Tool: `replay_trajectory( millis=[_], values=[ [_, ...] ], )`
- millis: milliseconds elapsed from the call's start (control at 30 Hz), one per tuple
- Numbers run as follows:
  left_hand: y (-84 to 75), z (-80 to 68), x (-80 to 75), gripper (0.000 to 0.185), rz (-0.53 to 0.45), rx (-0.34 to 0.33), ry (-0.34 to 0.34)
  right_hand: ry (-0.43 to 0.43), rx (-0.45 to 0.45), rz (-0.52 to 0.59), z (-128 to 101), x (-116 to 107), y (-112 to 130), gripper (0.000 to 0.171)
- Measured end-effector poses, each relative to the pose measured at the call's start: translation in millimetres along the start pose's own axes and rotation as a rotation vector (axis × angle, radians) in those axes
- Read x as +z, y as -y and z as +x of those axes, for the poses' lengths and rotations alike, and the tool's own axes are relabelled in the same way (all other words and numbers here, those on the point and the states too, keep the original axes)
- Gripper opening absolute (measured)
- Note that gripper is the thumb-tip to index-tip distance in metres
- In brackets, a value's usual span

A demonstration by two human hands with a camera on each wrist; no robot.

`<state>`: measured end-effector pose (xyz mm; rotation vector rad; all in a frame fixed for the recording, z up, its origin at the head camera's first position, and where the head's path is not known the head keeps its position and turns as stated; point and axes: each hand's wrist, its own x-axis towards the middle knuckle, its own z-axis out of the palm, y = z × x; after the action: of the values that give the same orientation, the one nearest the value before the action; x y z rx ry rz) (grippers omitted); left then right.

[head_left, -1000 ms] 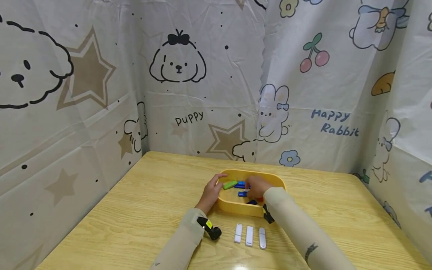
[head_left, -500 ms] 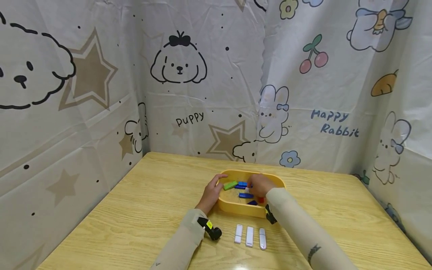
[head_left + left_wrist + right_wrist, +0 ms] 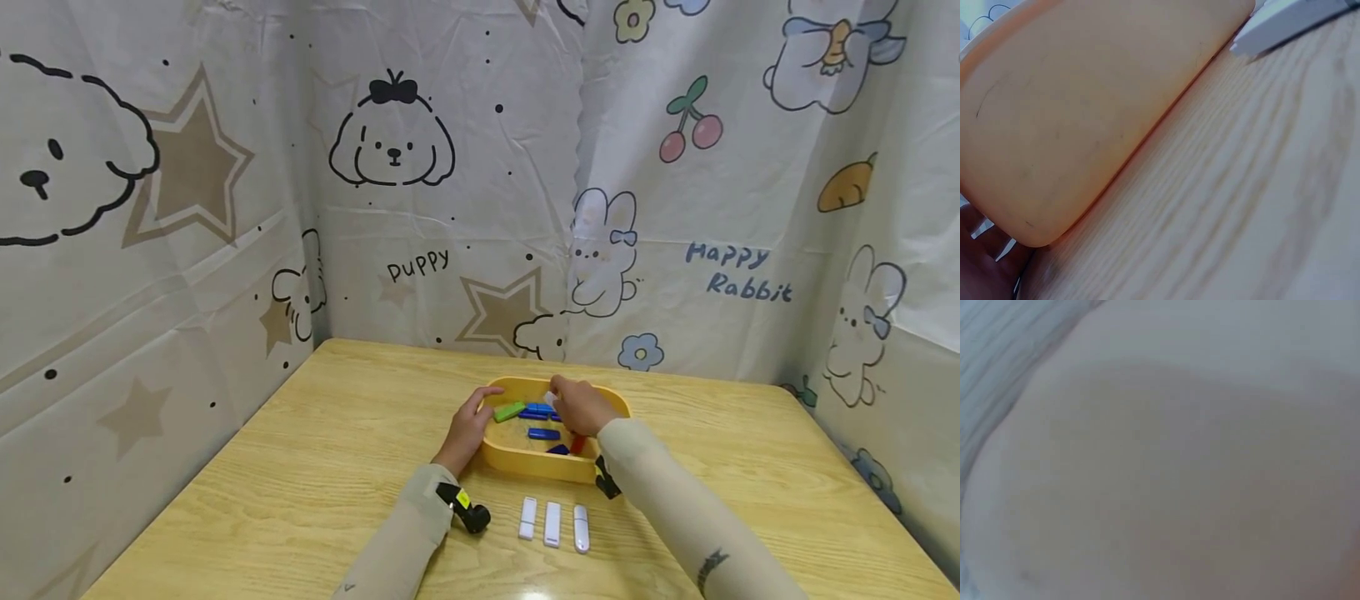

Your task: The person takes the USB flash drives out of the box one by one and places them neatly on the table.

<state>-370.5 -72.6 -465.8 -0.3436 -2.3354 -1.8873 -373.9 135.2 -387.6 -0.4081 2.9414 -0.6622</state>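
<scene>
A yellow plastic bin (image 3: 540,467) holds several USB sticks, among them a green one (image 3: 510,412) and a dark blue one (image 3: 543,434). At the bin's left end, my left hand (image 3: 467,429) grips the wall, index finger over the rim. In the left wrist view, its fingers show behind the bin's lower corner. My right hand (image 3: 581,406) is inside the bin's right half and pinches a small white USB stick (image 3: 551,399), partly hidden by the fingers. A red USB stick (image 3: 577,443) lies below that hand. Blur fills the right wrist view.
Three white USB sticks, a left one (image 3: 527,518), a middle one (image 3: 552,524) and a right one (image 3: 581,528), lie side by side in front of the bin. The wooden table (image 3: 300,500) ends at a printed curtain (image 3: 420,208) behind and at both sides.
My right hand has moved toward the bin's far side with the white USB stick, uncovering more of the blue and red sticks. The left hand stays at the bin's left end.
</scene>
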Motion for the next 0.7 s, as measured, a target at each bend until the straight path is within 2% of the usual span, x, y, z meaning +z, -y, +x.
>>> replay_trajectory(
  millis=[133, 367, 467, 567, 700],
  values=[
    [2.2, 0.6, -0.9, 0.037, 0.004, 0.011, -0.001, -0.025, -0.056, 0.051, -3.3, -1.0, -3.5, 0.033],
    [2.2, 2.2, -1.2, 0.037, 0.007, 0.014, -0.004, -0.090, -0.112, 0.015, -9.0, -10.5, -13.2, 0.031],
    [0.7, 1.8, -1.6, 0.036, 0.004, 0.006, -0.003, -0.089, -0.110, 0.065, -12.8, -14.6, -18.7, 0.032],
    [1.3, 1.1, -1.7, 0.037, -0.001, 0.004, 0.003, -0.105, -0.086, 0.129, -16.9, -17.4, -23.8, 0.041],
    [2.5, 0.1, -1.7, 0.037, -0.005, 0.009, 0.003, -0.160, -0.089, 0.160, -21.1, -20.4, -28.8, 0.057]
  ],
)
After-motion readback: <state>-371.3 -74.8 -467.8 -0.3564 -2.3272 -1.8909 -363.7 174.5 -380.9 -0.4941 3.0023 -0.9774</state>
